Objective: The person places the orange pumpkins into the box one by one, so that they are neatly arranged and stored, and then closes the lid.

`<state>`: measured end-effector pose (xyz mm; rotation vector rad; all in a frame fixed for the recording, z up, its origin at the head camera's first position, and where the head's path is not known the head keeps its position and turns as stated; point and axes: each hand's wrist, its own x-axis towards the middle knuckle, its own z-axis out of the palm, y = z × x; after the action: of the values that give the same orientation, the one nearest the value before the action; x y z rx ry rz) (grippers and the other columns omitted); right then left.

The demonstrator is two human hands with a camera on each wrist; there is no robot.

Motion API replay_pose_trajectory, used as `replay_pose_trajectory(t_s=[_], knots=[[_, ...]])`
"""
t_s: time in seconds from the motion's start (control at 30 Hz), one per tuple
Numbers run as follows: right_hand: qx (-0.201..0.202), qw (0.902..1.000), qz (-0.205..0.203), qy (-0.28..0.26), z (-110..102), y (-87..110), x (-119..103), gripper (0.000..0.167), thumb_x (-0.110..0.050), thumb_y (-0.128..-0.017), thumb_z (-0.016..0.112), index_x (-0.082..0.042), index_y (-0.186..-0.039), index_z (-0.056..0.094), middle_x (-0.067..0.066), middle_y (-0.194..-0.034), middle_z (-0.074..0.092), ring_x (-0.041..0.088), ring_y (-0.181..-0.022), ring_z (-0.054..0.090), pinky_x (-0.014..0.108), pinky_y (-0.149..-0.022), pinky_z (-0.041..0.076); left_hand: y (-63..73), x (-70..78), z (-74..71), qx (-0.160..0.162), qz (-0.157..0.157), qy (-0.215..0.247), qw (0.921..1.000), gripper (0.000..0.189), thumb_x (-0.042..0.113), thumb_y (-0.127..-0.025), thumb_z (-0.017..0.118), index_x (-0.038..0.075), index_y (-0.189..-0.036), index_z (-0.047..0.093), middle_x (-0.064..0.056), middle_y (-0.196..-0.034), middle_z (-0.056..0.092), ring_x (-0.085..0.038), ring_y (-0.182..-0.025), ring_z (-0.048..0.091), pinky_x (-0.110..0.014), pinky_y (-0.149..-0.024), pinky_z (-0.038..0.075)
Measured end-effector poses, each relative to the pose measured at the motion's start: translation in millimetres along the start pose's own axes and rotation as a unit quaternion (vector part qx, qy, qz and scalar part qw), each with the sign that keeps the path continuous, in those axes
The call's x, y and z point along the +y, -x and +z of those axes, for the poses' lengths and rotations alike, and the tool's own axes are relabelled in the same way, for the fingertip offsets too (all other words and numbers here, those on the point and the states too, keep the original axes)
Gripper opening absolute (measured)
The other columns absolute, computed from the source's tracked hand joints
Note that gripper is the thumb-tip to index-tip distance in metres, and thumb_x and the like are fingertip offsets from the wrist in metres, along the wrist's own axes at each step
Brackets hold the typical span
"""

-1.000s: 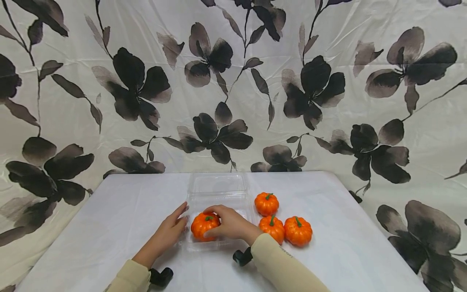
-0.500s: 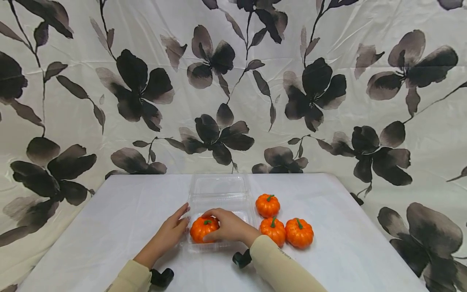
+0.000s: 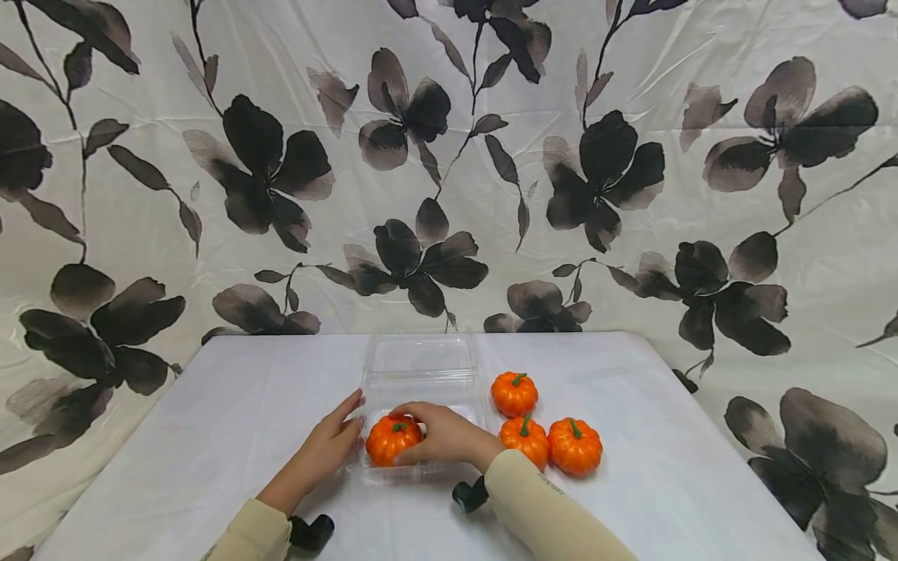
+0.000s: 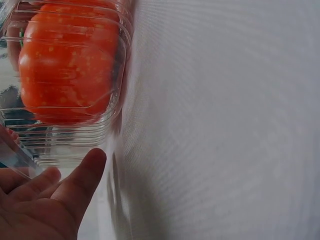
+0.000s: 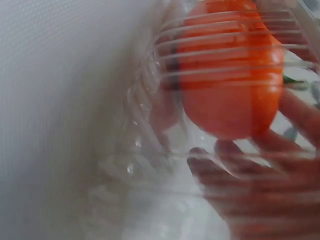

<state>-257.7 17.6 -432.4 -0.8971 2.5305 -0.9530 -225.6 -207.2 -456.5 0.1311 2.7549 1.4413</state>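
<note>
A clear plastic clamshell container [image 3: 459,382] lies with its lid laid back on the white table. In its left front part sits a small orange pumpkin [image 3: 388,442] with a green stem. My right hand [image 3: 449,435] curves round the pumpkin's right side, fingers at the back and thumb at the front. Through the ribbed wall in the right wrist view, the fingers [image 5: 235,160] show close around it. Beside the container's left wall is my left hand [image 3: 330,440], its fingers fairly straight. The left wrist view has its fingertips [image 4: 95,157] right at the ribbed plastic.
To the right of the container stand three more small orange pumpkins, one at the back [image 3: 514,394], one nearer [image 3: 526,444] and one farther right [image 3: 575,447]. A white cloth covers the table [image 3: 259,389]. Behind it hangs a floral curtain [image 3: 505,249].
The pumpkin under my right hand has shifted slightly left inside the container. The right thumb has drawn back a little to the right. My left hand stays at the container's left side.
</note>
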Motion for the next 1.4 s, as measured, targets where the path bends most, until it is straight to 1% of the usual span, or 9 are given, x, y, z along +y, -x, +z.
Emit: replay_pose_trajectory(t_s=[0.17, 0.3, 0.47, 0.63, 0.77, 0.97, 1.17, 1.33, 1.4], knots=[[-0.001, 1.0, -0.002, -0.003, -6, 5.8, 1, 0.057, -0.042, -0.079, 0.077, -0.033, -0.131, 0.055, -0.011, -0.136, 0.056, 0.02, -0.125, 0.054, 0.033, -0.097, 0.051, 1.1, 1.5, 0.6, 0.0, -0.007, -0.001, 1.0, 0.058, 0.024, -0.102, 0.044, 0.011, -0.155, 0.023, -0.016, -0.154, 0.038, -0.038, -0.13, 0.051, -0.047, -0.1, 0.048], [0.001, 1.0, -0.002, -0.003, -11, 12.1, 2, 0.056, -0.043, -0.079, 0.076, -0.033, -0.131, 0.056, -0.011, -0.137, 0.056, 0.021, -0.126, 0.053, 0.032, -0.094, 0.053, 2.5, 3.7, 0.4, -0.001, -0.012, -0.002, 0.9999, 0.058, 0.023, -0.102, 0.043, 0.011, -0.155, 0.022, -0.015, -0.154, 0.038, -0.037, -0.129, 0.052, -0.046, -0.1, 0.049], [0.004, 1.0, -0.001, -0.009, -18, 18.7, 3, 0.059, -0.043, -0.08, 0.076, -0.029, -0.134, 0.055, -0.01, -0.139, 0.054, 0.022, -0.127, 0.052, 0.035, -0.096, 0.052, 3.1, 4.9, 0.0, -0.002, -0.013, -0.007, 0.9999, 0.059, 0.024, -0.102, 0.043, 0.012, -0.155, 0.022, -0.015, -0.154, 0.038, -0.038, -0.13, 0.051, -0.046, -0.1, 0.049], [0.006, 0.9998, -0.013, -0.011, -24, 25.0, 3, 0.062, -0.043, -0.081, 0.075, -0.024, -0.136, 0.053, -0.01, -0.141, 0.052, 0.024, -0.13, 0.05, 0.037, -0.098, 0.052, 2.3, 3.2, 0.2, -0.002, -0.014, -0.004, 0.9999, 0.059, 0.023, -0.102, 0.044, 0.012, -0.155, 0.022, -0.015, -0.154, 0.037, -0.038, -0.13, 0.05, -0.046, -0.099, 0.05], [0.015, 0.9995, -0.027, -0.001, -29, 30.0, 2, 0.061, -0.042, -0.082, 0.075, -0.024, -0.136, 0.053, -0.009, -0.142, 0.051, 0.024, -0.13, 0.05, 0.038, -0.098, 0.052, 1.1, 1.6, 0.4, -0.001, -0.013, -0.001, 0.9999, 0.059, 0.023, -0.102, 0.044, 0.012, -0.155, 0.022, -0.015, -0.154, 0.037, -0.038, -0.13, 0.05, -0.046, -0.099, 0.049], [0.03, 0.9989, -0.035, 0.012, -38, 40.2, 2, 0.058, -0.04, -0.082, 0.075, -0.029, -0.135, 0.053, -0.009, -0.142, 0.051, 0.021, -0.13, 0.05, 0.038, -0.1, 0.051, -0.2, 1.2, 0.3, -0.001, -0.008, -0.003, 1.0, 0.058, 0.023, -0.102, 0.043, 0.012, -0.155, 0.022, -0.016, -0.154, 0.037, -0.039, -0.13, 0.05, -0.047, -0.1, 0.048], [0.043, 0.9987, -0.024, 0.016, -47, 50.2, 7, 0.059, -0.045, -0.082, 0.074, -0.033, -0.135, 0.052, -0.013, -0.138, 0.053, 0.019, -0.13, 0.05, 0.037, -0.101, 0.05, -0.1, 1.8, 0.3, -0.003, -0.008, -0.01, 0.9999, 0.058, 0.023, -0.102, 0.043, 0.012, -0.155, 0.021, -0.015, -0.154, 0.038, -0.038, -0.129, 0.051, -0.048, -0.101, 0.048], [0.045, 0.9989, 0.013, 0.005, -56, 58.0, 14, 0.062, -0.055, -0.079, 0.072, -0.04, -0.135, 0.05, -0.013, -0.141, 0.049, 0.023, -0.129, 0.052, 0.039, -0.099, 0.051, -0.7, 1.8, 0.2, -0.002, -0.008, -0.01, 0.9999, 0.058, 0.023, -0.102, 0.043, 0.012, -0.155, 0.022, -0.016, -0.154, 0.038, -0.038, -0.129, 0.052, -0.047, -0.1, 0.049], [0.05, 0.9986, 0.019, -0.005, -60, 61.2, 16, 0.062, -0.056, -0.078, 0.072, -0.041, -0.134, 0.05, -0.014, -0.142, 0.049, 0.025, -0.129, 0.052, 0.04, -0.1, 0.051, -1.4, 1.6, 0.0, -0.001, -0.005, -0.011, 0.9999, 0.058, 0.022, -0.102, 0.043, 0.011, -0.155, 0.022, -0.016, -0.153, 0.038, -0.039, -0.129, 0.051, -0.047, -0.1, 0.048]])
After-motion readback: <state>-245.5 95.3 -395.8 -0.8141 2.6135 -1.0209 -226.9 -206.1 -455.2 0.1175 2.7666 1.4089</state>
